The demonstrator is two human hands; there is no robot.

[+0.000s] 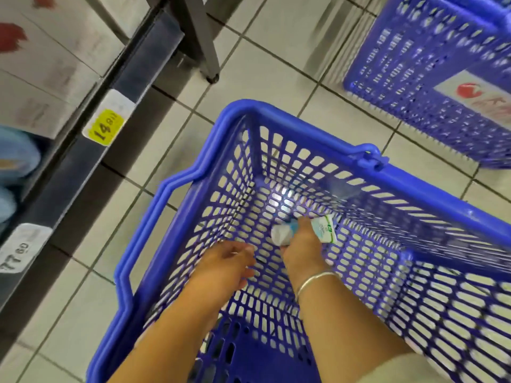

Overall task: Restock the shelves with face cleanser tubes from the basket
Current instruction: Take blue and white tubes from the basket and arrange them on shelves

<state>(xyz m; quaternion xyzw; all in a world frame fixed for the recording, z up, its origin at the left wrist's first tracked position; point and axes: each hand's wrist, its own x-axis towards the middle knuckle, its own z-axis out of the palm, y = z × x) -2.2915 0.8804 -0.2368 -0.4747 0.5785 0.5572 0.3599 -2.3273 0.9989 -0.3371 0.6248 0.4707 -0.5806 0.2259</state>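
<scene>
white tiled floor point(276, 59) fills the frame. dark metal shelf edge point(91, 150) with a yellow price tag point(106, 128) runs down the left side. blue perforated plastic basket point(177, 186) sits centre and lower right; a second blue basket point(414, 64) in the upper right. both arms reach into the near basket. right hand point(300, 250), silver bangle point(315, 280) at the wrist, fingers wrapped round a white-and-green face cleanser tube point(320, 226) near the basket floor at centre frame. left hand point(226, 261) loose, fingers relaxed, holding nothing. step in hand: picking stock; looks like the last tube. next: lift it out, turn left to the shelf
</scene>
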